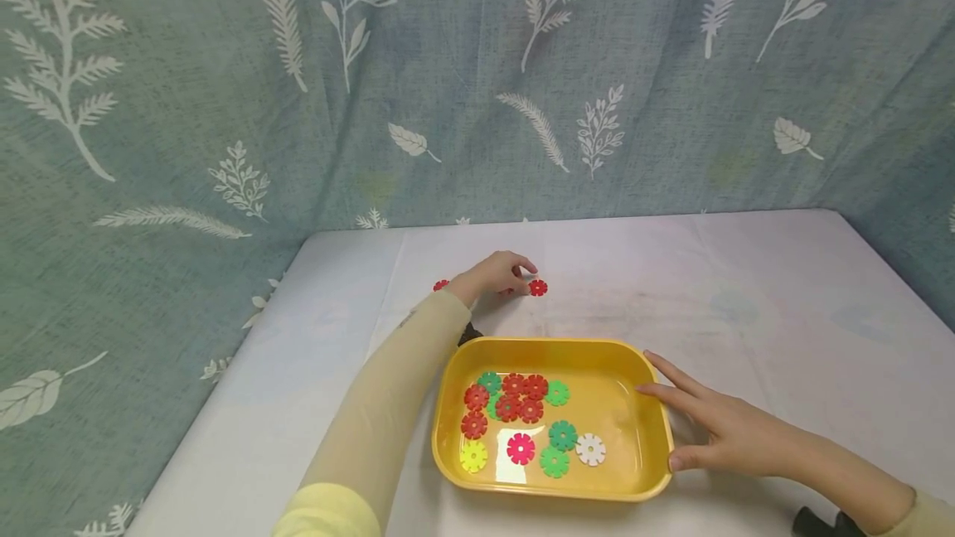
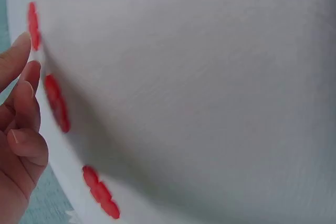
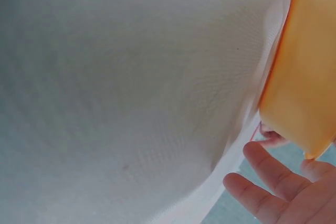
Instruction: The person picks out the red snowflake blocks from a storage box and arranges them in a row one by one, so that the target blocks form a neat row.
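Note:
My left hand reaches past the tray to a row of red notched plastic discs. Its thumb and fingertips are right at the red disc at the row's right end, with a gap between them. Three red discs show in the left wrist view; the middle disc lies beside the curled lower fingers. At the yellow tray, my right hand rests spread fingers and thumb against the right rim. Inside the tray are several red discs, several green discs, a yellow disc, a pink disc and a white disc.
A white cloth covers the table. Blue-green leaf-patterned curtain hangs behind and along both sides. Another red disc lies left of my left wrist. A black object shows by my right forearm.

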The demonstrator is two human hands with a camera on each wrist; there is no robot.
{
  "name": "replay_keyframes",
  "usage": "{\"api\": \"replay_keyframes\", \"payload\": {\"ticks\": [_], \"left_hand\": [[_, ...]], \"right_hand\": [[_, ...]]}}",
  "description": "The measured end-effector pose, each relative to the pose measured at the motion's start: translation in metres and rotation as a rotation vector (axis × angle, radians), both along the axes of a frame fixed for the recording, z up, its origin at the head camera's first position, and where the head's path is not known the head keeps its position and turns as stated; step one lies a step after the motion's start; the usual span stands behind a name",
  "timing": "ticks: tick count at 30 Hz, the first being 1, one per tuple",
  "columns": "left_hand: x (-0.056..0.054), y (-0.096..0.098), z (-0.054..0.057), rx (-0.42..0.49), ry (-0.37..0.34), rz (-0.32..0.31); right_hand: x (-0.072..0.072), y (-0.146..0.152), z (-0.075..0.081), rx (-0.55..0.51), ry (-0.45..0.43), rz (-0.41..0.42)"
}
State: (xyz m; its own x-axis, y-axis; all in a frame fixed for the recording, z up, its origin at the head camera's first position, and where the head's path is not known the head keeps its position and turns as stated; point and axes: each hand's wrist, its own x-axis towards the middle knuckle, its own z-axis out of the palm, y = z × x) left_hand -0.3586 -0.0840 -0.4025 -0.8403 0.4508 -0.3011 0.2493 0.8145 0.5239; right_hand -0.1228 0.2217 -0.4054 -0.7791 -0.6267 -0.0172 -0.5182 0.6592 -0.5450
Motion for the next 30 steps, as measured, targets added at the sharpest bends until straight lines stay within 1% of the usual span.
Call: {"api": "replay_keyframes", "payload": {"ticks": [4, 8, 12, 16, 19, 21, 24, 26, 30], "left_hand": [[-0.006, -0.011, 0.009, 0.045, 0.026, 0.023], [-0.010, -0.023, 0.023, 0.090, 0.053, 0.029], [-0.007, -0.034, 0.040, 0.119, 0.087, 0.028], [0.002, -0.041, 0.059, 0.186, 0.114, 0.026], [0.012, -0.044, 0.070, 0.255, 0.136, 0.014], [0.020, -0.046, 0.075, 0.284, 0.164, -0.013], [0.035, -0.048, 0.080, 0.288, 0.199, -0.053], [0.048, -0.048, 0.082, 0.281, 0.213, -0.081], [0.073, -0.049, 0.087, 0.276, 0.208, -0.123]], "right_hand": [[0.000, 0.000, 0.000, 0.004, 0.006, 0.002], [-0.001, -0.001, 0.000, 0.003, 0.009, 0.003], [0.000, -0.002, 0.000, -0.012, -0.014, 0.007], [0.000, -0.001, 0.000, -0.019, -0.024, 0.006], [0.000, -0.001, 0.000, -0.016, -0.019, 0.005], [0.000, -0.001, 0.000, -0.013, -0.015, 0.006], [0.000, -0.001, 0.000, -0.014, -0.017, 0.007], [0.000, -0.001, 0.000, -0.017, -0.020, 0.008], [0.001, -0.001, 0.001, -0.018, -0.022, 0.007]]}}
